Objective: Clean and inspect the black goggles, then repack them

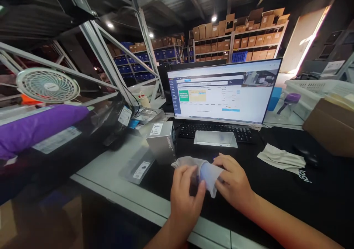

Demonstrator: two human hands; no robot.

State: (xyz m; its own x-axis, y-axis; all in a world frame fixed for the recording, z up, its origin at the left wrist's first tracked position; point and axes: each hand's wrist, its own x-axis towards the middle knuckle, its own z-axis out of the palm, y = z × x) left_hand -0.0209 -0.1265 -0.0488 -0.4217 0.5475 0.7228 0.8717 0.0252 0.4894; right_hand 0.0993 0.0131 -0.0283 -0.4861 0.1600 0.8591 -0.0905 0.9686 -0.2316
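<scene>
A thin whitish wrapping (pixel 211 173) is held between my two hands above the black desk mat; something bluish shows through it, too covered to make out. My left hand (pixel 186 195) has its fingers closed on the wrapping's left side. On the right side, my right hand (pixel 233 179) grips the same wrapping with bent fingers. Just behind my left hand stands a grey box (pixel 162 142) with a label on top. A shallow white tray-like box (pixel 215 139) lies in front of the keyboard (pixel 188 131).
A monitor (pixel 224 94) stands behind the keyboard. Left of the grey box lies a flat grey labelled package (pixel 138 168). To the right are a crumpled cloth (pixel 280 158), a mouse (pixel 309 156) and a cardboard box (pixel 332 125). A fan (pixel 48 85) and purple bag (pixel 41 127) are at far left.
</scene>
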